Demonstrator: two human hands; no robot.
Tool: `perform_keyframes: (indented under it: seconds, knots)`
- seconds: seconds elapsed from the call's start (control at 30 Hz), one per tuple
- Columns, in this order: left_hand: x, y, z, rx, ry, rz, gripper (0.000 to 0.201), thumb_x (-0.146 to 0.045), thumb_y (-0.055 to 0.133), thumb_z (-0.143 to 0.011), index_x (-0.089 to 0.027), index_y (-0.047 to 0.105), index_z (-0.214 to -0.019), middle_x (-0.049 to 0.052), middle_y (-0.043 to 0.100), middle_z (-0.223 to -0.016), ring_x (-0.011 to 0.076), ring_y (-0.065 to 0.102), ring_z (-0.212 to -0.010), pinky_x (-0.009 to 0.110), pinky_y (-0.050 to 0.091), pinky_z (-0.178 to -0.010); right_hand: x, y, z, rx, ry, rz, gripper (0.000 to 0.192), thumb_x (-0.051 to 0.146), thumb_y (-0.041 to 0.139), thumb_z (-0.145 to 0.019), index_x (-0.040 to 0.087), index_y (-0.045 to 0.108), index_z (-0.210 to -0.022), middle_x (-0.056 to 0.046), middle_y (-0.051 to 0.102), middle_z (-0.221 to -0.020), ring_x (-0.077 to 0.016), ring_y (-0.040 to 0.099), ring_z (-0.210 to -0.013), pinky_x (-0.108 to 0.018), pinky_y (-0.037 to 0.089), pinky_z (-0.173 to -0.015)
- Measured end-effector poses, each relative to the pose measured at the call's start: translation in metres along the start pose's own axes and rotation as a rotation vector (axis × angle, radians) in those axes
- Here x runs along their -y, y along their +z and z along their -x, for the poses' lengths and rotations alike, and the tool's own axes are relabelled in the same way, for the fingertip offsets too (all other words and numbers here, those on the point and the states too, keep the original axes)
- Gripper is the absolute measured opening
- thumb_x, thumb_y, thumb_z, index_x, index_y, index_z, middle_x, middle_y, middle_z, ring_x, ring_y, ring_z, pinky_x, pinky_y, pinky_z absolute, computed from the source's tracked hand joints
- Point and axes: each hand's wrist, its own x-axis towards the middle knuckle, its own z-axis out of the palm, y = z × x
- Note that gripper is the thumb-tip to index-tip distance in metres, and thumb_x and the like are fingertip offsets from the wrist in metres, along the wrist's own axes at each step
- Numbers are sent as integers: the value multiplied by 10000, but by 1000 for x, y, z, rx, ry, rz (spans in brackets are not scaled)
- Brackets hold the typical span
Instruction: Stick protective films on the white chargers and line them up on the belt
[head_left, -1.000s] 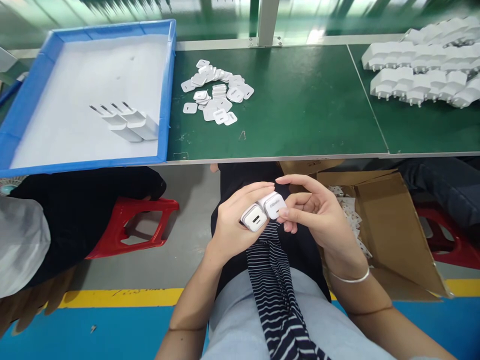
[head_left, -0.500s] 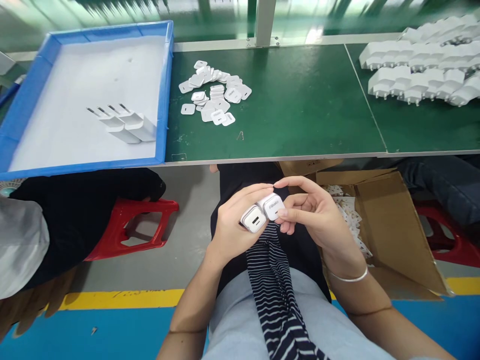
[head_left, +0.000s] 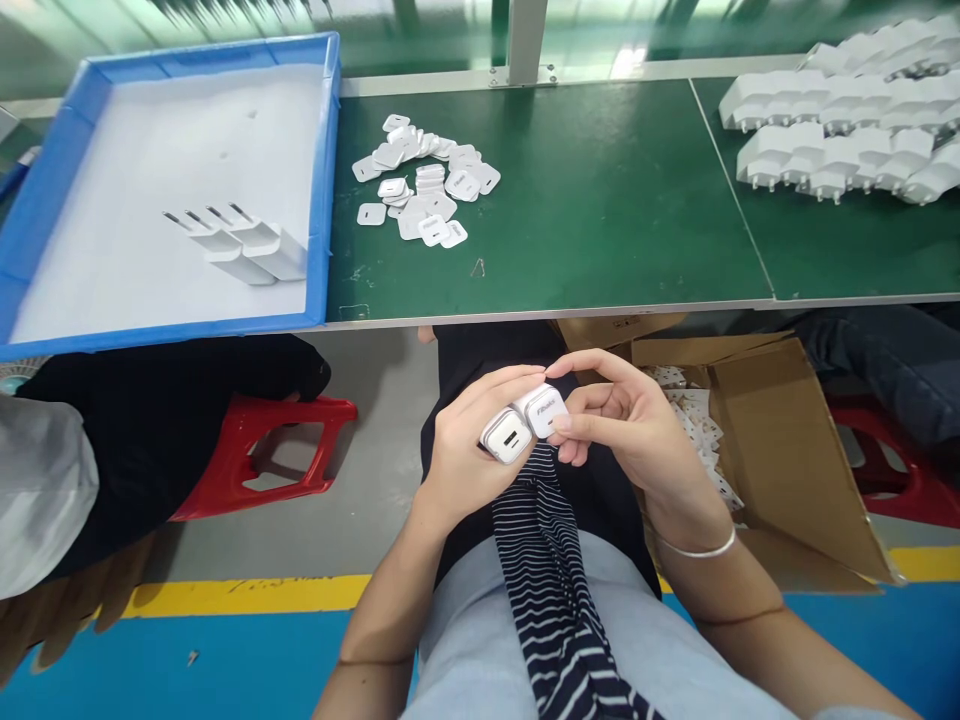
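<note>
My left hand (head_left: 463,440) is wrapped round two white chargers held side by side above my lap, their port ends turned up. The left charger (head_left: 507,438) shows a dark wide slot and a smaller one. On the end of the other charger lies a white cover plate (head_left: 544,410) with grey lettering and a small slot. My right hand (head_left: 626,415) has its thumb on the lower edge of this plate and its index fingertip at the top edge; the other fingers are curled. The chargers' far ends are hidden by my left hand.
On the green bench (head_left: 600,220) lies a heap of white cover plates (head_left: 420,185) beside a small bent wire piece (head_left: 478,267). A blue tray (head_left: 321,190) holds white chargers (head_left: 255,250) with pins. Rows of chargers (head_left: 832,160) stand right. A cardboard box (head_left: 780,450) is beside my right arm.
My hands and the two chargers hold nearly the same pose, with the thumb still on the plate. The bench view has shifted slightly upward and left.
</note>
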Motion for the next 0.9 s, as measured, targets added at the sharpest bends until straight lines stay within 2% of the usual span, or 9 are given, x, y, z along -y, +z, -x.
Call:
perform_keyframes:
  seconds: [0.5, 0.73, 0.9]
  knots:
    - [0, 2, -1, 8, 0, 17, 404, -66, 776, -804, -167, 704, -1189, 114, 752, -1224, 197, 725, -1134, 309, 589, -1013, 5, -2, 0, -2, 41, -25, 351, 122, 845, -749, 170, 677, -1053, -2, 762, -638, -124, 703, -487, -151, 573, -469]
    - [3, 3, -1, 14, -8, 7, 391, -90, 767, -817, -189, 704, -1190, 102, 755, -1224, 206, 724, -1136, 335, 595, -1008, 1, -2, -2, -15, 27, -8, 355, 139, 854, -747, 176, 660, -1041, 15, 747, -633, -121, 695, -484, -151, 561, -452]
    - [5, 5, 0, 9, -59, 29, 383, -91, 784, -802, -170, 721, -1171, 108, 760, -1209, 201, 724, -1130, 323, 588, -1014, -2, -2, -4, -35, 22, 38, 374, 181, 864, -748, 188, 637, -1045, 23, 729, -625, -119, 673, -472, -155, 530, -424]
